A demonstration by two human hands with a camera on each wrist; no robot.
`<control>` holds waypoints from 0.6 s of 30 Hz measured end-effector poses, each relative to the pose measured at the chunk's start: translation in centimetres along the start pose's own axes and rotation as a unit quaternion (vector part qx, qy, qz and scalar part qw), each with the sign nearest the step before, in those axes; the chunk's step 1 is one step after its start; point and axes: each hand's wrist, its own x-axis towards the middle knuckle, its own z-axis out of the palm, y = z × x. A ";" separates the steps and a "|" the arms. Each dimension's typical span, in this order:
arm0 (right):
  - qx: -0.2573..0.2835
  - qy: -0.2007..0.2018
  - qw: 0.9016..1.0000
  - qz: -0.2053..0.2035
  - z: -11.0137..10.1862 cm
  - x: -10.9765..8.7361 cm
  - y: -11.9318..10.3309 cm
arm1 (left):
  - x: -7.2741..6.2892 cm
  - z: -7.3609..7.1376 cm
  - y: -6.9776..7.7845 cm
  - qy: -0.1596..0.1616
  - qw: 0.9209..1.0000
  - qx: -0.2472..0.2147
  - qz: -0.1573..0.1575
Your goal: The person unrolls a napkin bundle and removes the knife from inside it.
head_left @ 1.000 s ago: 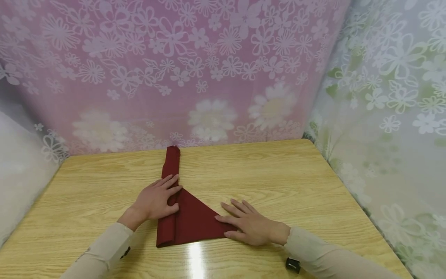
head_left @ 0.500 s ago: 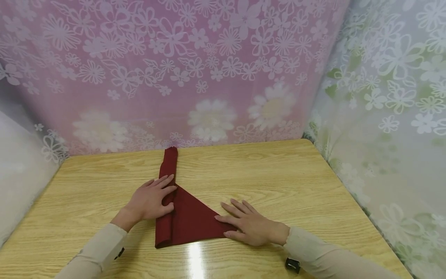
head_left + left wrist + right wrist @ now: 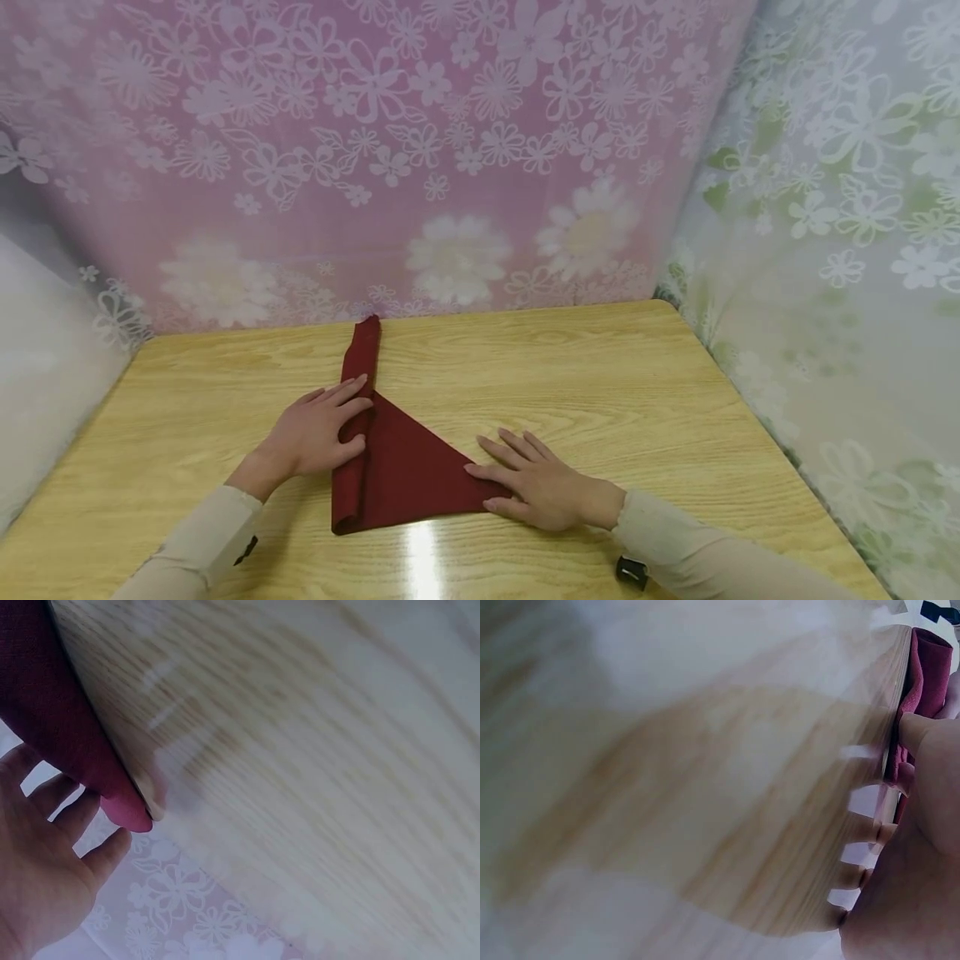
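Cloth of dark red fabric (image 3: 420,475), a flat triangle with a long narrow roll (image 3: 347,500) along its left side, lies on the pale wood-grained counter (image 3: 562,375). Over the roll's middle rests the person's left hand (image 3: 307,433), its grip spread, fingers draped across and hiding that stretch. The right hand (image 3: 543,487) has a spread grip too; thumb and forefinger rest on the triangle's far right corner, covering its tip, while the other fingers reach past the edge over bare wood.

From the left wrist I can see gaps between the fingers beside the roll, which the head view leaves out. The right wrist view adds the cloth's raised end beyond the thumb, and fingertips mirrored in the shiny counter.

A small black object (image 3: 632,572) sits by the cream right sleeve (image 3: 675,537). Behind the counter hangs a pink flowered curtain (image 3: 450,125); on the right, a whitish-green flowered curtain (image 3: 840,208).
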 end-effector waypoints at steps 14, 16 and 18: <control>0.000 0.003 1.000 -0.006 0.0 0.0 0.0 | -0.8 0.0 -0.5 0.002 1.000 -0.009 -0.016; 0.002 0.001 1.000 -0.003 0.0 0.0 -0.1 | -1.0 -0.1 -0.6 0.004 1.000 -0.010 -0.017; 0.004 0.000 1.000 0.000 0.0 -0.1 -0.1 | -1.1 -0.1 -0.7 0.007 1.000 -0.008 -0.018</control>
